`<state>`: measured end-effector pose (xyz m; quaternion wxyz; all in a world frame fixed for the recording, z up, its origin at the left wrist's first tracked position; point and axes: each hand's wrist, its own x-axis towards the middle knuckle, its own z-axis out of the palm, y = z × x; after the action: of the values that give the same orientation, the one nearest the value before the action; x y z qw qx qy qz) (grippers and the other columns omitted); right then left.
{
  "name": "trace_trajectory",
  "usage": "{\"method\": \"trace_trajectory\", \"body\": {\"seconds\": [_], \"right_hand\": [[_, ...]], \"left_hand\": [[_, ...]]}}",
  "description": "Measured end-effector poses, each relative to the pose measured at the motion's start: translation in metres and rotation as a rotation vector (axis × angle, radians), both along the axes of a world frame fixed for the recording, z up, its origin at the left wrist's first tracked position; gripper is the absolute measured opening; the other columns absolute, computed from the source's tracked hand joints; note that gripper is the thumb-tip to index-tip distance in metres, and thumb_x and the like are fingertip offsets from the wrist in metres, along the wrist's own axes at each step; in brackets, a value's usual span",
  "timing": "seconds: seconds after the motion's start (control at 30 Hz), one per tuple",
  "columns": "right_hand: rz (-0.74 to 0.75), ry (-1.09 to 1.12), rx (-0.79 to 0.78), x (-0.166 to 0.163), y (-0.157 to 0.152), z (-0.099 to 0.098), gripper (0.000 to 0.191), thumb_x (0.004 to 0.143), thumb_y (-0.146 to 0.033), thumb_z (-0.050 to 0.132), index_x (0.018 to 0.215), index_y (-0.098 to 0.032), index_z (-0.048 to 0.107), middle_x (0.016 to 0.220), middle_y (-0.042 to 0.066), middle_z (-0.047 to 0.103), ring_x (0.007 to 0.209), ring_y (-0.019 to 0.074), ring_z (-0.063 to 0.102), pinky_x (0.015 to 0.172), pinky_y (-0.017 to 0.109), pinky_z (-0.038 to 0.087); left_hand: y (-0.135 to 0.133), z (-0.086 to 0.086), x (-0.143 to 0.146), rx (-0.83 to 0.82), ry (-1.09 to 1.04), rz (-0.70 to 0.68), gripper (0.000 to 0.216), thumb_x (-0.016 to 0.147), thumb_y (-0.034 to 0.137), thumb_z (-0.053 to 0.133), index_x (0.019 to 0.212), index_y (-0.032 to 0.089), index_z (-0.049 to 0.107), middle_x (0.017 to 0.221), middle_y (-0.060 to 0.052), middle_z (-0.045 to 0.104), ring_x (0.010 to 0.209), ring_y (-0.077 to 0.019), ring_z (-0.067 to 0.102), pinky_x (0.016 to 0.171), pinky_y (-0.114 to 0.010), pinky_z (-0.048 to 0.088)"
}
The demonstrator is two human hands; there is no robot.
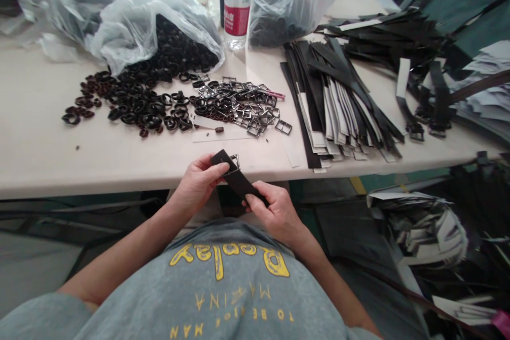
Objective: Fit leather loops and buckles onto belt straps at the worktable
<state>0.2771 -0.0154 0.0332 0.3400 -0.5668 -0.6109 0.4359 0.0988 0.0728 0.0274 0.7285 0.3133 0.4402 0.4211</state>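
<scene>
A black belt strap is held between both hands at the table's front edge. My left hand is closed on its far end, the thumb pressing beside a metal buckle that sits on the strap. Lower down, my right hand grips the same strap between thumb and fingers. Beyond the hands lie a heap of loose metal buckles and a pile of black and brown belt loops. One brown loop lies apart, nearer to me.
A stack of black straps lies on the table to the right, with buckled straps beyond it. At the back stand a plastic bottle and two plastic bags. A bundle of strips sits below, right.
</scene>
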Motion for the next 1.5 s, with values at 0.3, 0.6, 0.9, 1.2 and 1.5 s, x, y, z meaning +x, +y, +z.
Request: {"method": "trace_trajectory", "body": {"seconds": [0.3,0.6,0.9,1.2,1.5], "right_hand": [[-0.111,-0.057,0.097,-0.010,-0.001,-0.008,0.017,0.094,-0.027,0.052,0.083,-0.021,0.064,0.072,0.001,0.066,0.066,0.0165,0.062,0.061,0.026,0.048],[-0.124,-0.057,0.128,-0.010,-0.002,-0.011,0.018,0.095,-0.028,0.051,0.083,-0.021,0.063,0.074,0.002,0.066,0.067,0.0161,0.062,0.062,0.025,0.048],[-0.133,-0.002,0.105,-0.009,-0.007,-0.019,0.018,0.097,-0.028,0.050,0.087,-0.020,0.063,0.074,0.001,0.066,0.066,0.0147,0.062,0.063,0.025,0.050],[-0.114,-0.041,0.136,-0.012,-0.004,-0.015,0.015,0.096,-0.028,0.053,0.090,-0.019,0.064,0.077,0.001,0.066,0.070,0.0153,0.061,0.066,0.026,0.047],[-0.233,0.092,0.081,-0.024,0.001,-0.017,0.026,0.096,-0.036,0.055,0.077,-0.020,0.057,0.063,-0.002,0.061,0.055,0.0119,0.057,0.054,0.023,0.043]], "left_hand": [[-0.013,-0.007,0.012,-0.091,-0.141,-0.074,0.027,0.061,0.024,0.086,0.084,0.017,0.073,0.076,0.000,0.074,0.064,-0.0133,0.066,0.063,-0.025,0.056],[-0.019,-0.006,0.020,-0.125,-0.201,-0.110,0.027,0.064,0.023,0.085,0.087,0.017,0.072,0.074,0.000,0.072,0.060,-0.0130,0.065,0.054,-0.023,0.055],[-0.023,-0.008,0.023,-0.158,-0.283,-0.106,0.028,0.060,0.021,0.089,0.083,0.016,0.074,0.073,0.000,0.072,0.060,-0.0137,0.064,0.053,-0.024,0.055],[-0.023,-0.011,0.023,-0.137,-0.264,-0.004,0.030,0.064,0.027,0.088,0.093,0.020,0.080,0.077,0.000,0.075,0.063,-0.0095,0.063,0.057,-0.018,0.051],[-0.029,-0.019,0.018,0.174,0.064,-0.035,0.020,0.070,0.033,0.083,0.084,0.019,0.081,0.075,-0.003,0.075,0.067,-0.0160,0.065,0.066,-0.027,0.054]]}}
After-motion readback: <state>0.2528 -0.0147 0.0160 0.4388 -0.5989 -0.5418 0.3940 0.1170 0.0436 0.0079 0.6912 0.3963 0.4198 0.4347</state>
